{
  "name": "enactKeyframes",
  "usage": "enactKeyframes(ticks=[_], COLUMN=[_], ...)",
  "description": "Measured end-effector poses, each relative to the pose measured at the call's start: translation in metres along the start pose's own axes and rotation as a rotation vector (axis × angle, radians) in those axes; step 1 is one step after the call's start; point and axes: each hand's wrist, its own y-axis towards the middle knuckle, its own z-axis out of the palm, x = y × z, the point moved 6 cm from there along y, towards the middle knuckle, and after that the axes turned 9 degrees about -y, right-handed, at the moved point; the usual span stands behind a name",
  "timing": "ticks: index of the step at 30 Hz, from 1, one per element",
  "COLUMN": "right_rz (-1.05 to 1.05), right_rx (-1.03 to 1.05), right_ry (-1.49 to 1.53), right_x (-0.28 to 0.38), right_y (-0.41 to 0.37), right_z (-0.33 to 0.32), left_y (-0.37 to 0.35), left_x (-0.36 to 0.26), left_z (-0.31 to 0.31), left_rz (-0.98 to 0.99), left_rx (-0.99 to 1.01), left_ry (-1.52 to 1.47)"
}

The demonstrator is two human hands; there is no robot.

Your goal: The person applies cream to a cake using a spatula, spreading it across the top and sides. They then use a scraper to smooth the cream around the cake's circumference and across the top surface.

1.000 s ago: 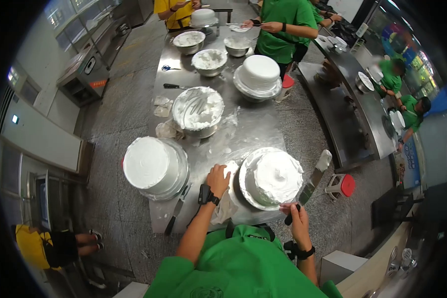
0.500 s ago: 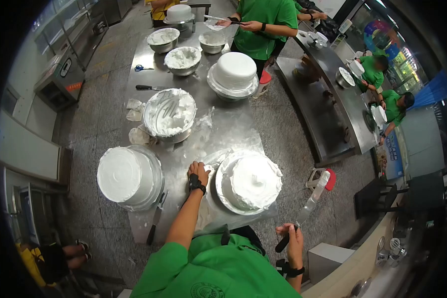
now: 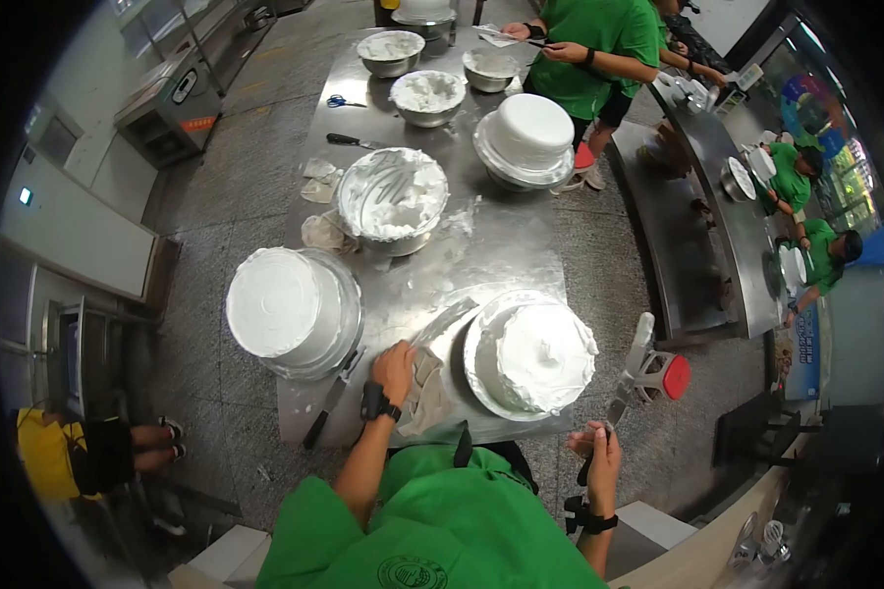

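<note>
My right hand [image 3: 599, 454] is closed on the dark handle of a palette knife [image 3: 631, 381], its long blade pointing up and smeared with cream. Left of it, a cream-covered cake [image 3: 546, 355] with a rough, peaked top sits on a round turntable [image 3: 476, 369]. My left hand [image 3: 394, 371] is low at the table, fingers curled beside a crumpled cloth [image 3: 426, 395]. A pale flat strip [image 3: 446, 322] stretches from near its fingertips toward the cake; what these fingers hold, I cannot tell. Another palette knife [image 3: 334, 401] lies to the left, near a smooth white cake [image 3: 283, 302].
A metal bowl of cream [image 3: 395, 201] stands mid-table beside crumpled cloths [image 3: 326, 234]. Farther back are more cream bowls [image 3: 428, 96], a white cake [image 3: 528, 133], a spatula [image 3: 352, 141] and scissors [image 3: 344, 101]. A person in green [image 3: 599, 49] stands at the far right side.
The view has shifted, so the table sits farther right and higher. My left hand has drawn back from the cloth, its fingers now more curled. The right hand still grips the palette knife.
</note>
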Motion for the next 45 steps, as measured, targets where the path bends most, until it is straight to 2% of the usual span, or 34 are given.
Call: enactKeyframes(ticks=[2,4,6,7,8,10,11,12,14,15,16,18,19,22,24,25,27,28,30,32,34,35,36,38,40,42,44,45], right_rz=[0.15,0.148,0.176,0.14,0.146,0.162,0.2,0.204,0.163,0.138,0.138,-0.007,-0.038,-0.096,-0.164,-0.192,-0.216,-0.231,-0.25,-0.171,-0.19,-0.199,-0.216,-0.37,-0.31,-0.11,-0.119,-0.137], right_rx=[-0.041,-0.023,-0.022,0.003,0.016,0.04,0.013,-0.009,0.075,0.039,0.018,0.052,0.038,0.067,0.029,0.016,-0.002,-0.005,-0.009,0.079,0.1,0.124,0.125,0.095,0.182,0.265,0.27,0.238], right_ry=[0.011,-0.007,-0.068,-0.075,-0.073,-0.097,-0.091,-0.087,-0.148,-0.178,-0.182,-0.443,-0.456,-0.626,-0.565,-0.561,-0.546,-0.548,-0.54,-0.585,-0.59,-0.609,-0.605,-0.609,-0.538,-0.431,-0.369,-0.397], right_x=[-0.003,-0.002,-0.001,-0.006,-0.012,-0.012,-0.012,-0.014,-0.023,-0.018,-0.019,-0.016,-0.016,-0.021,-0.02,-0.018,-0.02,-0.021,-0.024,-0.031,-0.056,-0.071,-0.077,-0.077,-0.074,-0.072,-0.065,-0.058], right_y=[0.004,0.01,0.014,0.018,0.02,0.023,0.021,0.022,0.026,0.026,0.027,0.032,0.033,0.038,0.038,0.038,0.038,0.04,0.042,0.049,0.055,0.06,0.067,0.074,0.085,0.094,0.098,0.1], right_z=[-0.002,0.0,-0.001,-0.002,-0.004,-0.005,-0.005,-0.008,-0.012,-0.013,-0.019,-0.026,-0.03,-0.047,-0.055,-0.06,-0.071,-0.075,-0.086,-0.094,-0.101,-0.104,-0.107,-0.108,-0.109,-0.11,-0.106,-0.106], left_y=[-0.031,-0.055,-0.077,-0.088,-0.097,-0.111,-0.117,-0.123,-0.135,-0.14,-0.144,-0.147,-0.151,-0.156,-0.156,-0.155,-0.151,-0.148,-0.143,-0.14,-0.13,-0.124,-0.119,-0.106,-0.09,-0.078,-0.071,-0.069], left_x=[0.001,0.015,0.029,0.05,0.062,0.084,0.089,0.098,0.124,0.139,0.137,0.13,0.126,0.106,0.081,0.075,0.064,0.047,0.023,0.008,-0.007,-0.014,-0.018,-0.011,-0.017,-0.03,-0.05,-0.051], left_z=[-0.036,-0.052,-0.068,-0.066,-0.066,-0.066,-0.066,-0.065,-0.057,-0.053,-0.056,-0.061,-0.061,-0.07,-0.074,-0.072,-0.061,-0.059,-0.037,-0.015,0.001,0.013,0.024,0.039,0.047,0.047,0.046,0.049], left_rz=[0.097,0.059,-0.034,-0.166,-0.175,-0.315,-0.307,-0.378,-0.464,-0.453,-0.515,-0.523,-0.52,-0.527,-0.341,-0.329,-0.27,-0.259,-0.361,-0.293,-0.223,-0.231,-0.242,-0.17,-0.158,-0.159,-0.095,-0.122], left_rx=[-0.188,-0.199,-0.267,-0.249,-0.253,-0.294,-0.286,-0.267,-0.233,-0.257,-0.253,-0.253,-0.248,-0.32,-0.401,-0.401,-0.411,-0.411,-0.243,-0.246,-0.256,-0.195,-0.135,-0.168,-0.101,-0.083,-0.078,-0.068], left_ry=[-0.059,-0.036,0.007,-0.061,-0.05,-0.086,-0.086,-0.014,0.105,0.086,0.039,0.014,0.012,0.099,0.261,0.27,0.093,0.1,-0.188,-0.139,-0.093,-0.102,-0.111,-0.051,-0.072,-0.048,-0.081,-0.077])
